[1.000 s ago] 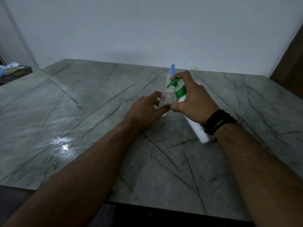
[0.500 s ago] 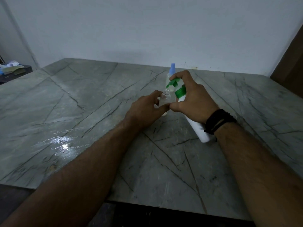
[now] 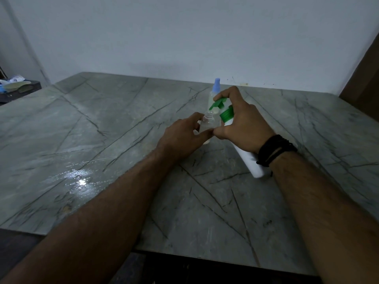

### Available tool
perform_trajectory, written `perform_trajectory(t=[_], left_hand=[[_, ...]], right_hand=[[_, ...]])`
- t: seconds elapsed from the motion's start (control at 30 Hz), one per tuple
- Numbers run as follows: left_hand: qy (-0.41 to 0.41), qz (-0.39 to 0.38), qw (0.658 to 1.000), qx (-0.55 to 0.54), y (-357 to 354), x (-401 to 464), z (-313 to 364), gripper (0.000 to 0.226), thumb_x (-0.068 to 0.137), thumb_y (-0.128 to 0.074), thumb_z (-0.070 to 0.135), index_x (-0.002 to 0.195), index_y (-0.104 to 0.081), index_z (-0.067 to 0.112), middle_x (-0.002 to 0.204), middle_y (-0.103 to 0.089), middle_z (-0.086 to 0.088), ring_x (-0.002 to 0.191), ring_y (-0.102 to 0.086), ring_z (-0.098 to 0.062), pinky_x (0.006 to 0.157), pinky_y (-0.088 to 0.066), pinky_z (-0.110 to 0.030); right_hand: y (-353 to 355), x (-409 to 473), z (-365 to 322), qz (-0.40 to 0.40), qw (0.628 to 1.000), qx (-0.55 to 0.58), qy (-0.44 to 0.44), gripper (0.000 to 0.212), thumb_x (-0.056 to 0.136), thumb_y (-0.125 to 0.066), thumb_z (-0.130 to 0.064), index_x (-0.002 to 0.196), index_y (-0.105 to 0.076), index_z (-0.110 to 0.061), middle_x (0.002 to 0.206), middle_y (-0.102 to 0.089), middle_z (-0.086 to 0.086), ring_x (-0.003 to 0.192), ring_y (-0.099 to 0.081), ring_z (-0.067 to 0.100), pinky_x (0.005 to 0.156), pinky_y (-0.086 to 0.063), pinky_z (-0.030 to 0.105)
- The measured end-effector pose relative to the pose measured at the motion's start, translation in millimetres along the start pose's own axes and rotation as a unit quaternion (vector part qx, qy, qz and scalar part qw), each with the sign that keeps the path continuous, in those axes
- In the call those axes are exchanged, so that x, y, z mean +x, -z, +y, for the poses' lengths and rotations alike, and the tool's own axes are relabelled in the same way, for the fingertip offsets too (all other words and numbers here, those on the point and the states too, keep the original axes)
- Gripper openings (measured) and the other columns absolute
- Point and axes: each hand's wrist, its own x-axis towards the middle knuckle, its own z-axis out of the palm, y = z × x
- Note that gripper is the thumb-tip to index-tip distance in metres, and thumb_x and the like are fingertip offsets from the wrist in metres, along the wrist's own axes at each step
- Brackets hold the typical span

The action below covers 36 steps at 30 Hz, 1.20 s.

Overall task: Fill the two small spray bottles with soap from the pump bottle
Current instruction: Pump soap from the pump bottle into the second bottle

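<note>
Mid-frame, the left hand (image 3: 184,136) grips the open bottle (image 3: 207,125) on the table (image 3: 102,130) — the right hand (image 3: 244,124) clasps the tilted pump bottle (image 3: 249,160), nozzle (image 3: 217,103) just above the open neck.

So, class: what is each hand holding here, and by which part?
The left hand grips the open small spray bottle round its body. The right hand holds the tilted pump bottle at its neck, a finger on the green pump.
</note>
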Motion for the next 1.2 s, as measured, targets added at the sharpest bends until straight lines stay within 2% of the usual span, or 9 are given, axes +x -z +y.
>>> perform_trajectory(t=[0.2,0.33,0.5,0.57,0.67,0.83,1.03,1.2], left_hand=[[0.005,-0.001,1.000,0.004,-1.2,1.9,-0.7,0.056,0.088,-0.057,0.058,0.135,-0.048,0.027,0.121,-0.065,0.000,0.098,-0.060,-0.012,0.079,-0.045,-0.027],[0.001,0.005,1.000,0.006,-2.3,2.5,-2.5,0.056,0.088,-0.057,0.059,0.133,-0.049,0.029,0.119,-0.066,0.003,0.098,-0.060,-0.010,0.079,-0.045,-0.027],[-0.004,0.008,1.000,0.006,-3.2,2.0,-3.7,0.056,0.087,-0.057,0.061,0.133,-0.049,0.030,0.119,-0.067,0.003,0.101,-0.063,-0.013,0.086,-0.052,-0.034],[-0.003,0.005,1.000,0.002,-2.9,1.8,-3.1,0.056,0.087,-0.058,0.059,0.133,-0.049,0.029,0.119,-0.067,0.002,0.101,-0.063,-0.013,0.085,-0.051,-0.032],[-0.004,0.006,1.000,0.002,-2.3,1.6,-2.2,0.056,0.088,-0.058,0.058,0.134,-0.048,0.028,0.120,-0.067,0.001,0.100,-0.063,-0.014,0.082,-0.049,-0.030],[-0.005,-0.001,1.000,-0.003,-1.8,1.1,-1.5,0.056,0.089,-0.058,0.055,0.135,-0.048,0.025,0.122,-0.066,0.000,0.103,-0.063,-0.015,0.082,-0.047,-0.029],[-0.005,0.003,1.000,0.002,-1.3,1.3,-1.1,0.058,0.088,-0.058,0.057,0.136,-0.048,0.025,0.121,-0.066,-0.001,0.102,-0.063,-0.015,0.084,-0.050,-0.031],[0.000,0.001,1.000,-0.001,-1.3,1.6,-1.3,0.058,0.088,-0.058,0.057,0.136,-0.047,0.027,0.121,-0.066,0.000,0.102,-0.062,-0.014,0.083,-0.049,-0.030]], right_hand=[[0.4,-0.2,1.6,0.006,1.000,0.005,-0.005,0.063,0.067,-0.080,-0.016,0.113,-0.042,-0.035,0.090,-0.065,-0.004,0.069,-0.062,0.012,0.060,-0.046,0.023],[-0.7,-0.9,1.4,0.008,1.000,0.003,-0.002,0.065,0.067,-0.079,-0.017,0.119,-0.043,-0.034,0.090,-0.065,-0.005,0.069,-0.063,0.015,0.061,-0.048,0.025],[1.2,-0.4,-0.8,-0.005,1.000,0.006,-0.009,0.061,0.068,-0.080,-0.015,0.111,-0.041,-0.034,0.092,-0.065,-0.003,0.072,-0.064,0.015,0.061,-0.047,0.026],[1.6,-1.1,-1.0,-0.005,1.000,0.007,-0.010,0.061,0.068,-0.080,-0.014,0.112,-0.041,-0.033,0.093,-0.065,-0.002,0.073,-0.064,0.014,0.061,-0.046,0.024],[0.7,-2.4,-1.9,-0.005,1.000,0.010,-0.002,0.063,0.068,-0.080,-0.014,0.116,-0.043,-0.033,0.096,-0.066,-0.001,0.074,-0.065,0.015,0.064,-0.052,0.025],[2.1,-2.4,-3.9,-0.024,1.000,0.011,-0.002,0.063,0.069,-0.079,-0.012,0.115,-0.042,-0.034,0.090,-0.064,-0.007,0.069,-0.062,0.008,0.055,-0.044,0.009],[2.3,-2.0,-3.6,-0.020,1.000,0.012,-0.006,0.061,0.069,-0.080,-0.012,0.113,-0.042,-0.032,0.095,-0.066,0.000,0.075,-0.065,0.015,0.063,-0.051,0.026],[0.5,-1.4,-1.4,-0.019,1.000,0.004,-0.009,0.066,0.069,-0.080,-0.014,0.120,-0.042,-0.032,0.093,-0.065,-0.003,0.072,-0.064,0.013,0.061,-0.048,0.019]])
